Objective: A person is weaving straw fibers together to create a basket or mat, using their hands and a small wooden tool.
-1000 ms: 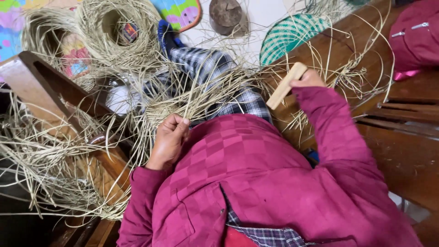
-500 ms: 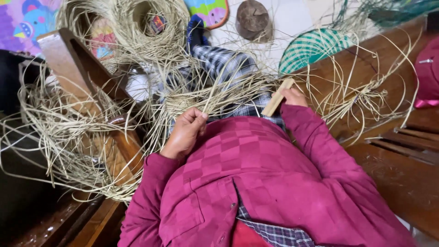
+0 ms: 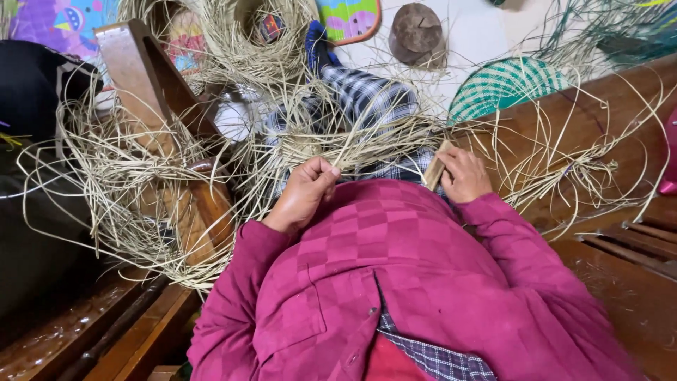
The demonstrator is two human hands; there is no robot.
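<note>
We look down over a magenta checked jacket (image 3: 395, 282) at our two hands working a mass of pale dried straw strands (image 3: 352, 137) spread across our lap, over plaid trousers (image 3: 374, 95). Our left hand (image 3: 307, 194) sits at the near edge of the straw, its grip pinched closed with thumb and fingertips on a few strands. Our right hand (image 3: 464, 175) rests just right of it, its grip wrapped closed around a short flat wooden stick (image 3: 435, 169), which angles up into the straw. More loose straw (image 3: 120, 190) trails off to the left over a slanted wooden frame (image 3: 151, 77) and to the right over the brown wooden bench (image 3: 606, 127). Beyond the bench edge lies a green and white woven fan (image 3: 504, 85). Farther out on the pale floor (image 3: 479, 32) sit a brown half coconut shell (image 3: 417, 32) and a coiled ring of straw (image 3: 254, 42).
</note>
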